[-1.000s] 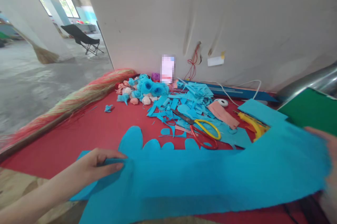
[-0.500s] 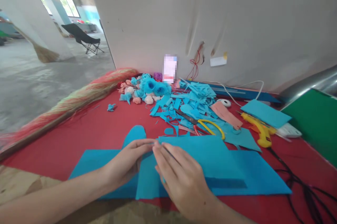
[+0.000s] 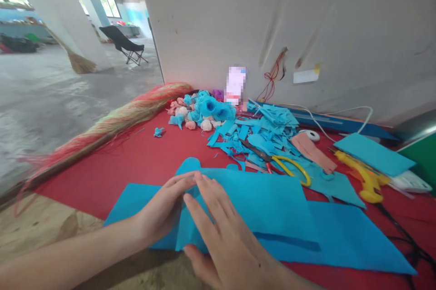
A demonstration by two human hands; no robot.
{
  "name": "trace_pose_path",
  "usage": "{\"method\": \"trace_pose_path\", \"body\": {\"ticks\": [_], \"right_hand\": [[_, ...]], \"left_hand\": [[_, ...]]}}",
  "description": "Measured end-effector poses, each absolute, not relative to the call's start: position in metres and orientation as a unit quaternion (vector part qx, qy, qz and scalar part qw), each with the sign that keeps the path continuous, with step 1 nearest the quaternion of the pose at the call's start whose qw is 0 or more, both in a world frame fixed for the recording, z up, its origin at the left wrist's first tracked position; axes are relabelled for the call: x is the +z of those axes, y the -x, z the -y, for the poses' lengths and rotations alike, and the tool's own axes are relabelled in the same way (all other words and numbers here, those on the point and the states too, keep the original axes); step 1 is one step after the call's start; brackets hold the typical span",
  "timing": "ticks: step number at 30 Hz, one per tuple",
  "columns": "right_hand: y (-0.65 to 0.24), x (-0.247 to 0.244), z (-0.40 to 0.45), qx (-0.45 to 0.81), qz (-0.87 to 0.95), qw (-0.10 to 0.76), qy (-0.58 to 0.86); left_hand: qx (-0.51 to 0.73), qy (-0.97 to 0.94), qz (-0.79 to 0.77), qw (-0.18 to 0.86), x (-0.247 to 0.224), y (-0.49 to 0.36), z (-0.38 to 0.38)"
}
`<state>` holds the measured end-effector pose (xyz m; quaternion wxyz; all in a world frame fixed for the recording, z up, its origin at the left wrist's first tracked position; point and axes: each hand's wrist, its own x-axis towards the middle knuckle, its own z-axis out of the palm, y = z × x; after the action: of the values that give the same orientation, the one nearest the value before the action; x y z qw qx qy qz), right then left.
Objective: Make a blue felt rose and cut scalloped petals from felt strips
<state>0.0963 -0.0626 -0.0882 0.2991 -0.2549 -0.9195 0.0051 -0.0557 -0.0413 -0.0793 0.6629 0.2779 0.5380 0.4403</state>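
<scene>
A blue sheet (image 3: 275, 199) lies over a longer blue piece (image 3: 354, 231) at the table's front edge, its left part folded up between my hands. My left hand (image 3: 163, 212) holds the folded edge from the left, fingertips at the top. My right hand (image 3: 221, 231) lies on the sheet with fingers spread, its fingertips meeting those of my left hand. A rounded blue piece (image 3: 189, 165) shows just behind my left hand.
Paper flowers (image 3: 207, 107), blue scraps (image 3: 269, 131), yellow-handled pliers (image 3: 289, 166) and a yellow glue gun (image 3: 369, 183) lie behind the sheets. A broom (image 3: 129, 115) runs along the left edge. A phone (image 3: 235, 84) leans on the wall.
The view has turned left. My right hand's fingers have spread and its thumb has come away from the others. The sheet's folded left edge now lies more under my fingertips.
</scene>
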Motion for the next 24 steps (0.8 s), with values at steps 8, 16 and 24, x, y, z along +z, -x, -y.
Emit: {"method": "trace_pose_path", "body": {"ticks": [8,16,24], "right_hand": [[-0.121,-0.072,0.058,0.084,0.902,0.318,0.28],[-0.239,-0.092,0.019,0.243,0.604,0.315,0.69],[-0.247,-0.097,0.016,0.378,0.571,0.288,0.669]], "left_hand": [[0.433,-0.337,-0.445,0.707,-0.083,0.059,0.038],[0.417,-0.382,-0.393,0.725,-0.077,0.069,0.026],[0.409,-0.423,-0.36,0.724,-0.084,0.079,0.023]]}}
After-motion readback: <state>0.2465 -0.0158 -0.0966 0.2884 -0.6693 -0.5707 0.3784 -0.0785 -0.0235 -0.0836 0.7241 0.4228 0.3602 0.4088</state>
